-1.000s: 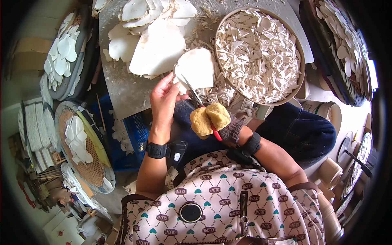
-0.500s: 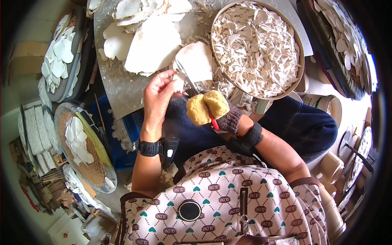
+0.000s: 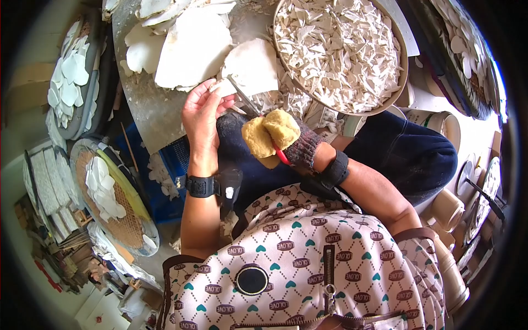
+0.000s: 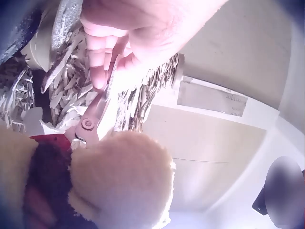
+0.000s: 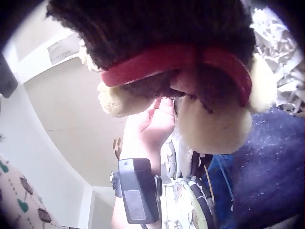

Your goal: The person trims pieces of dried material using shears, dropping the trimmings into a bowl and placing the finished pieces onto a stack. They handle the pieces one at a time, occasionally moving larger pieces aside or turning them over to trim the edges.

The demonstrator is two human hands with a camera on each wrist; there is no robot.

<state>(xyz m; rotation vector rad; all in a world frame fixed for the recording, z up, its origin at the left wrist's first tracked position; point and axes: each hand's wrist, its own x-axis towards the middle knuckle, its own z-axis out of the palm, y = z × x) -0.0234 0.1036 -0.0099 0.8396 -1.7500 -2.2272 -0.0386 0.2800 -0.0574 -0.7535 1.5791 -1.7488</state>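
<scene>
In the head view my bare left hand point(image 3: 202, 118) pinches the edge of a thin white piece point(image 3: 221, 88) between thumb and fingers. My right hand point(image 3: 302, 149), in a dark knitted glove, grips red-handled scissors point(image 3: 250, 103). Yellow foam pads point(image 3: 269, 132) cover parts of that hand and hide most of its fingers. The scissor blades lie against the white piece, beside my left fingertips. Just beyond them is a larger white slice point(image 3: 253, 63) with a straight lower edge. The left wrist view shows the scissors' pivot point(image 4: 87, 124) and the left fingers point(image 4: 97, 71) at the blades.
A round tray point(image 3: 406, 66) full of white chips stands at the right on the grey table point(image 3: 137, 102). Large white slices point(image 3: 192, 47) are piled at the left. A blue crate point(image 3: 165, 190) is below the table edge, and round racks with slices flank both sides.
The whole head view has shifted, so table, tray and hands appear farther up and left. The left hand still pinches white material, and the right still grips the scissors beside it.
</scene>
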